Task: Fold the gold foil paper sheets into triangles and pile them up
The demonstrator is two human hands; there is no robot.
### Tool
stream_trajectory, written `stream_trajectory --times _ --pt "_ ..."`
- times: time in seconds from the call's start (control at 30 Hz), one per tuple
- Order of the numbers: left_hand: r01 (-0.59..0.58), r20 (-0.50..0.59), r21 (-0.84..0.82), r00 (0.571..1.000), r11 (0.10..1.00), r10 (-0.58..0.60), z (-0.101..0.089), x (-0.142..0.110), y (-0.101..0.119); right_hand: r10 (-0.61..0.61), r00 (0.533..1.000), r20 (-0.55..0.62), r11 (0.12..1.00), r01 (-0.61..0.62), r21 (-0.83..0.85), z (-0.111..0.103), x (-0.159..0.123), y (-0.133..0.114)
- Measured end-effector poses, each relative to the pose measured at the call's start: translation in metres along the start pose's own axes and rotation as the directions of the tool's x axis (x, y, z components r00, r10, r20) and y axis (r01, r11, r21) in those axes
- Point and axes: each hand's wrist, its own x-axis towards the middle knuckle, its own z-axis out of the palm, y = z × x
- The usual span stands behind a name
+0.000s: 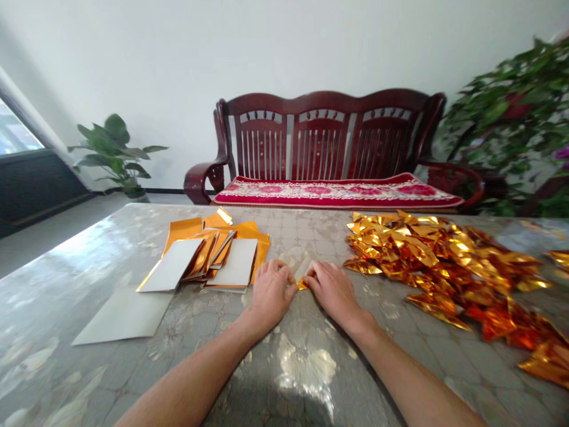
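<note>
Between my hands, on the tabletop, is a small partly folded piece of gold foil paper (303,284), with a pale side showing behind it. My left hand (272,290) is closed at the paper's left edge, thumb and fingertips together. From the other side my right hand (332,292) pinches it and covers much of it. Left of my hands lies a loose stack of gold foil sheets (185,230), some with the pale backing up. One pale sheet (127,314) lies flat nearer me. To the right is a large heap of folded gold foil pieces (413,246).
The table (213,362) has a glossy, floral-patterned cover. Behind it stands a dark red wooden bench (320,139) with a red and white cushion (311,193). Potted plants (116,148) stand at the left and right. Clear plastic (533,234) lies at the table's right.
</note>
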Motion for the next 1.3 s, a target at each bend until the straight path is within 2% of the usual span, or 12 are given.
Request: stream_trajectory --times 0.13,0.37,0.5,0.67,0.83,0.97,1.1,1.2,1.27,1.3 --pt "-0.064 -0.004 0.016 0.998 0.998 0.064 -0.002 0.0 0.0 -0.018 1.0 0.0 0.998 0.018 -0.06 0.002 -0.001 0.0" --pt "-0.26 0.027 0.197 0.965 0.945 0.259 0.0 -0.005 -0.001 -0.054 0.998 -0.016 0.992 0.052 -0.117 0.005 -0.002 0.001" --pt "-0.368 0.038 0.26 0.928 0.893 0.372 0.001 -0.006 0.0 -0.093 0.996 -0.018 0.987 0.09 -0.13 0.004 -0.003 0.003" --pt "-0.496 0.087 0.238 0.867 0.835 0.49 0.002 -0.007 0.002 -0.033 0.999 -0.016 0.984 0.03 -0.176 0.003 0.002 0.008" --pt "-0.575 0.069 0.198 0.816 0.794 0.574 0.002 -0.01 0.006 -0.015 1.0 -0.01 0.985 0.013 -0.173 0.002 0.005 0.013" --pt "-0.555 0.054 0.199 0.829 0.808 0.556 0.004 -0.011 0.008 -0.003 0.999 0.032 0.989 0.008 -0.146 -0.002 -0.001 0.009" --pt "-0.452 0.023 0.299 0.884 0.84 0.467 0.004 -0.012 0.01 0.035 0.997 0.073 0.998 -0.031 -0.061 -0.009 -0.014 -0.002" --pt "-0.393 0.044 0.347 0.914 0.852 0.404 0.001 -0.014 0.013 0.045 0.991 0.128 0.998 -0.049 0.029 -0.013 -0.017 -0.003" --pt "-0.389 0.091 0.331 0.92 0.86 0.381 -0.001 -0.015 0.015 0.082 0.992 0.092 0.995 -0.087 0.053 -0.014 -0.014 0.003" --pt "-0.392 0.124 0.316 0.92 0.864 0.372 -0.002 -0.014 0.015 0.095 0.995 0.037 0.994 -0.097 0.051 -0.014 -0.012 0.008"
